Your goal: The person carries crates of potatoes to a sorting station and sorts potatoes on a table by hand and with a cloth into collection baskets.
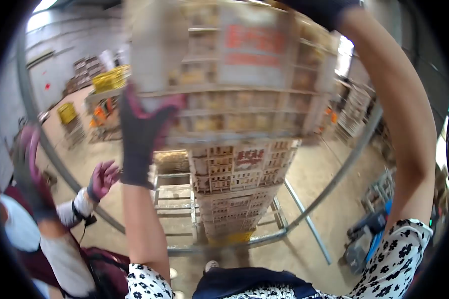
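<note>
A pale slatted plastic crate (254, 112), blurred by motion and bearing a white panel with red print, fills the upper middle of the head view. My left hand (143, 132), in a grey and pink glove, grips its lower left side with the thumb spread across the front. At the top edge of the view, my right hand (322, 11) in a dark glove lies over the crate's upper right; its fingers are mostly hidden. Below is a stack of similar crates (239, 167), with red print on the upper one. Whether the blurred crate touches the stack, I cannot tell.
Close at left stands a co-worker, with one gloved hand (30, 172) raised and the other (104, 179) spread. A curved metal bar (329, 187) runs around the stack, above a metal frame (172, 207). Yellow crates (110, 78) and machinery (366, 236) stand farther off.
</note>
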The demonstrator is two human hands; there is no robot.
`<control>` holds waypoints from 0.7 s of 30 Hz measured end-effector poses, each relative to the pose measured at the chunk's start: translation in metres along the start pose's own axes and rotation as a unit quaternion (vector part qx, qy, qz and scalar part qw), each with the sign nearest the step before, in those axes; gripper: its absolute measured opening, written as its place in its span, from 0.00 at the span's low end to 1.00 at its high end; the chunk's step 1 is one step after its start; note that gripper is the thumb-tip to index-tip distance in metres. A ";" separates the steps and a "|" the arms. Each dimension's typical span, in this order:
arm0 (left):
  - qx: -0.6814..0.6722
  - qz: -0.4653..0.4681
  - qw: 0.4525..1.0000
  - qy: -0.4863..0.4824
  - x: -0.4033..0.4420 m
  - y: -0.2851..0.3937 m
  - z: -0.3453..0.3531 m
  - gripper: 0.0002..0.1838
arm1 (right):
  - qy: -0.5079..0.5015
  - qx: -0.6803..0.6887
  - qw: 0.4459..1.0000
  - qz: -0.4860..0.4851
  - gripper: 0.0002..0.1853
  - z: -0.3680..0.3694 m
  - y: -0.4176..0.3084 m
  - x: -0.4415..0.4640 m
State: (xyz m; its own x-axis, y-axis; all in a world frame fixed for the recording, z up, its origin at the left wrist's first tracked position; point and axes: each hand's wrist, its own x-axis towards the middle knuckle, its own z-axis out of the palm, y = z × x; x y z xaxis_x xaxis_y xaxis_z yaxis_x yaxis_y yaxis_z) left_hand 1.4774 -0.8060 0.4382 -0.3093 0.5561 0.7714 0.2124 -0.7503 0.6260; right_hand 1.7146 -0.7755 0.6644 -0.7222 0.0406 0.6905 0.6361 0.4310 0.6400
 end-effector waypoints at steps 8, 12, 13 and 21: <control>0.310 0.147 0.937 0.073 -0.109 0.107 0.080 0.59 | 0.177 0.016 0.983 0.049 0.32 -0.015 0.125 -0.088; 0.046 0.045 0.985 0.159 -0.144 0.091 0.092 0.42 | 0.215 0.080 0.973 0.008 0.40 0.003 0.157 -0.109; -0.058 -0.018 0.974 0.219 -0.153 0.077 0.095 0.36 | 0.203 0.108 0.973 -0.006 0.40 0.007 0.156 -0.111; -0.588 -0.042 0.801 -0.110 -0.153 0.071 0.130 0.29 | 0.036 0.423 0.905 0.020 0.41 -0.029 0.123 -0.111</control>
State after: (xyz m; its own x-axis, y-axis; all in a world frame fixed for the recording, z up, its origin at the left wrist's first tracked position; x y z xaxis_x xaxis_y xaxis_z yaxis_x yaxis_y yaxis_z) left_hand 1.6609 -0.8982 0.3793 -0.0789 0.5750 0.8144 -0.8592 -0.4534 0.2369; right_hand 1.8812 -0.7527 0.6763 -0.6637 0.0258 0.7475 0.2036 0.9679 0.1474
